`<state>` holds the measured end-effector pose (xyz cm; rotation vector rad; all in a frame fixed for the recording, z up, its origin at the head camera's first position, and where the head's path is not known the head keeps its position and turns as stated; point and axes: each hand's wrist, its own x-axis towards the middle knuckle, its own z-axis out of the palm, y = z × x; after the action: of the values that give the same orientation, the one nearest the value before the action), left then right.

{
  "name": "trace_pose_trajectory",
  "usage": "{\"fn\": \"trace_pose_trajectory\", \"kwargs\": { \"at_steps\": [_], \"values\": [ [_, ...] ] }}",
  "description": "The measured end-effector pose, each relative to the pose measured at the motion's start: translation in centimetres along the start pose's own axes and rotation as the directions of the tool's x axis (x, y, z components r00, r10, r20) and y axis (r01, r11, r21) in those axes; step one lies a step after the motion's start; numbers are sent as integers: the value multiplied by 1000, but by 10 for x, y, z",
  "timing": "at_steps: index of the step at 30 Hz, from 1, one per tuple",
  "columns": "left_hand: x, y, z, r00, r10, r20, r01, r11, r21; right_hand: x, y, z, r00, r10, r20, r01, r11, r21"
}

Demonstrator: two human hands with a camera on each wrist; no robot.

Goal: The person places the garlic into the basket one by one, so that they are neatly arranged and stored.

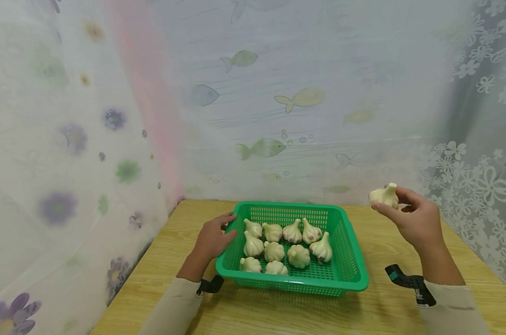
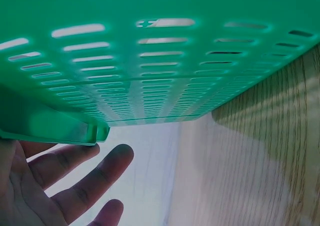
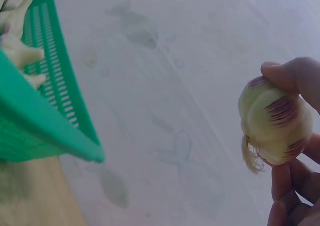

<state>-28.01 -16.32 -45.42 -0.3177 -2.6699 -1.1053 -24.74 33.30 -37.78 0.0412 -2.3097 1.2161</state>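
Observation:
My right hand (image 1: pixel 420 221) pinches a garlic bulb (image 1: pixel 385 197) between thumb and fingers, raised to the right of a green plastic basket (image 1: pixel 357 260). In the right wrist view, the held bulb (image 3: pixel 276 121) shows purple streaks and a tuft of dry roots. Several pale garlic bulbs (image 1: pixel 299 256) lie inside the basket, mostly toward its left and middle. At the basket's left rim rests my left hand (image 1: pixel 212 237). The left wrist view shows its fingers (image 2: pixel 92 186) spread and fairly straight, touching under the rim; the thumb is out of that view.
A wooden table (image 1: pixel 152 288) bears the basket. Behind it hangs a pale curtain (image 1: pixel 303 158) printed with fish, and flowered sheets (image 1: pixel 68 186) stand at both sides. Each wrist carries a black camera mount (image 1: pixel 412 281).

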Motion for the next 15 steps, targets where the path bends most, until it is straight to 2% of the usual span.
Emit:
{"fn": "trace_pose_trajectory", "kwargs": {
  "at_steps": [5, 9, 12, 15],
  "values": [
    [-1, 0, -3, 1000, -8, -4, 8, 1000, 2, -2, -15, 3, 997, -51, -55, 52, 998, 21],
    [-1, 0, -4, 1000, -11, -14, 11, 1000, 12, -2, -19, 11, 982, -166, -87, 171, 984, 56],
    [-1, 0, -3, 1000, -2, -5, 2, 1000, 5, -3, -20, 18, 965, -252, -74, 256, 965, 51],
    [0, -1, -3, 1000, 0, 6, 0, 1000, 4, -5, -24, 23, 956, -292, -33, 292, 956, 8]
  ]
}}
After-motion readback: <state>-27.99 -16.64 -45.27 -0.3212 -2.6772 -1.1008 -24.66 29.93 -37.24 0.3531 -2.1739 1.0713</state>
